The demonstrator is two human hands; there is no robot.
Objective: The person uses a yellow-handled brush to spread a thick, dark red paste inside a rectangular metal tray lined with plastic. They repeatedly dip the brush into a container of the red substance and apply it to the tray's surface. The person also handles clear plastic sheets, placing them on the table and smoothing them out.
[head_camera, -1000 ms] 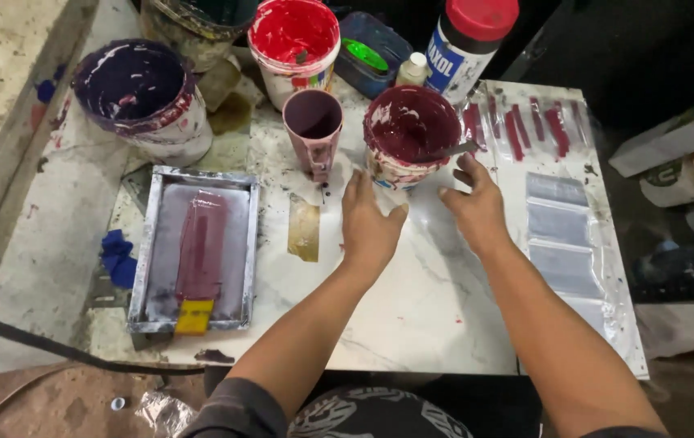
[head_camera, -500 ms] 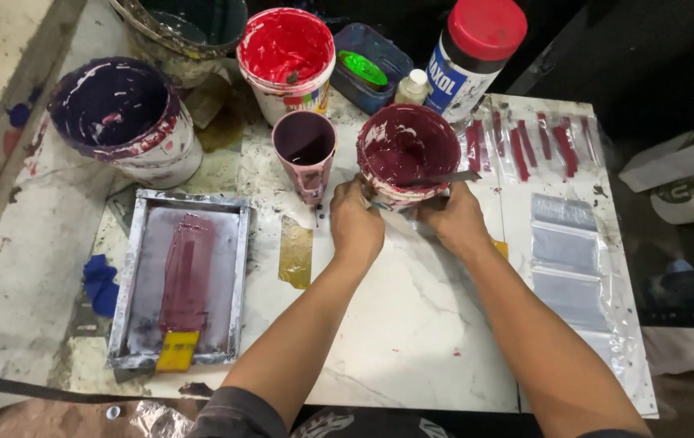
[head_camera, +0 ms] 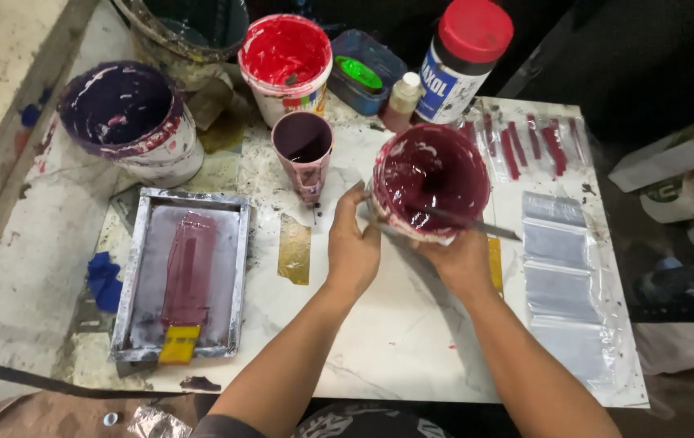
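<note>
Two hands clasp one round plastic tub of maroon ink (head_camera: 430,180), held tilted above the tabletop (head_camera: 395,324), mouth turned toward the camera. Left hand (head_camera: 352,247) wraps the tub's left wall, fingers curled shut around it; right hand (head_camera: 464,258) cups it from beneath, its fingers mostly hidden by the tub. Tub interior is glossy, smeared thick and wet, rim crusted pale. A thin dark stirring blade (head_camera: 468,223) lies across the mouth and pokes out past the right rim.

Tabletop is white marble-patterned slab, spattered and stained. Just left of the tub stands a small pink cup (head_camera: 304,150) with dark drips down its side. Behind it, a red ink tub (head_camera: 286,61); farther left, a wide purple-coated bucket (head_camera: 128,122). A metal tray (head_camera: 180,276) holds a purple smear and a yellow-handled scraper (head_camera: 176,345). Clear plastic sheet (head_camera: 562,268) at right carries maroon test strokes; its far edges blur into glare. Top bucket is cut off by the frame.
</note>
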